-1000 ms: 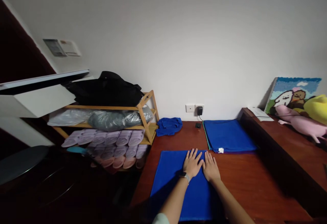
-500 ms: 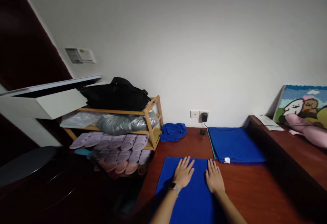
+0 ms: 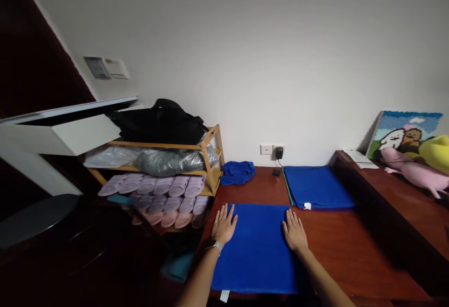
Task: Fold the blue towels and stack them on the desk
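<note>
A blue cloth [image 3: 257, 251] lies flat in a near-square on the reddish-brown table, a white tag [image 3: 225, 296] sticking out at its near left corner. My left hand [image 3: 223, 225], with a watch [image 3: 216, 246] on the wrist, rests palm down on the cloth's far left corner, fingers spread. On the far right edge lies my right hand [image 3: 294, 231], flat, its fingers stretched forward. Neither hand grips anything. Beyond it sits a folded stack of blue cloth [image 3: 315, 185] with a white label. A crumpled blue cloth [image 3: 238, 172] lies at the table's back left.
A wooden rack [image 3: 210, 167] on the left holds a black bag [image 3: 161, 122], plastic-wrapped bundles and several slippers [image 3: 175, 186]. A black plug [image 3: 279, 153] in the wall socket has a cable trailing right. A pink plush toy [image 3: 414, 169] lies on the raised ledge.
My left hand has slid left from the cloth's middle to its left edge. My right hand stays near the right edge. The view has tilted down, bringing the cloth's near edge and tag into sight.
</note>
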`<state>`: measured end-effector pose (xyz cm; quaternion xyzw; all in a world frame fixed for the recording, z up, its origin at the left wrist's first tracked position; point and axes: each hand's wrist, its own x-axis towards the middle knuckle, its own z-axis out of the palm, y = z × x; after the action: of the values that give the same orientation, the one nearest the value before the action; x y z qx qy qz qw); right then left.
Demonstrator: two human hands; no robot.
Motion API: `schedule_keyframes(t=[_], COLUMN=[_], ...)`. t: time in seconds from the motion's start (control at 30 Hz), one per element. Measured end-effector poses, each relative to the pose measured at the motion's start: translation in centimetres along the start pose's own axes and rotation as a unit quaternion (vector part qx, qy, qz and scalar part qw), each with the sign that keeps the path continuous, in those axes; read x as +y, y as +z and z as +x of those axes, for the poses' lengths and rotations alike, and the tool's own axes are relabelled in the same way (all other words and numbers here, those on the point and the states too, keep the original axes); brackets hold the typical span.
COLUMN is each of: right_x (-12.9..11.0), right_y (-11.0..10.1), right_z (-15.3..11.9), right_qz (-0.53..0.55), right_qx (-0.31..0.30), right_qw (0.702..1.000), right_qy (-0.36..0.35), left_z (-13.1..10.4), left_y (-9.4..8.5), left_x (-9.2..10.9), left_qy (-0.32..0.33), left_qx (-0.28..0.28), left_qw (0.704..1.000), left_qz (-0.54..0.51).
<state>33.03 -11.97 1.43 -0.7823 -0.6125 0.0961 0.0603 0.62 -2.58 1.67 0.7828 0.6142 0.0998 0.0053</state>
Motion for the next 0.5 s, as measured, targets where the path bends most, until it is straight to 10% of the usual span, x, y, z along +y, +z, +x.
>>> schedule_keyframes(t=[0.2,0.4,0.5], right_x=[0.1,0.6,0.8], right_y=[0.2,0.8,1.0], right_z=[-0.9,-0.7,-0.7], right_qz=[0.004,-0.005,-0.022], right_qx=[-0.003,-0.001,-0.005], right_qw=[1.000,1.000,1.000], right_qy=[0.007,-0.006,-0.013], left_z=[0.2,-2.8,-4.9], left_y=[-2.6,-1.4,0.7], left_x=[2.1,15.5,19.7], left_qy=[0.022,0.211,0.205], left_qx=[0.020,0.027,-0.011], left_qw=[1.000,0.975,0.973], left_qz=[0.005,-0.060,-0.105])
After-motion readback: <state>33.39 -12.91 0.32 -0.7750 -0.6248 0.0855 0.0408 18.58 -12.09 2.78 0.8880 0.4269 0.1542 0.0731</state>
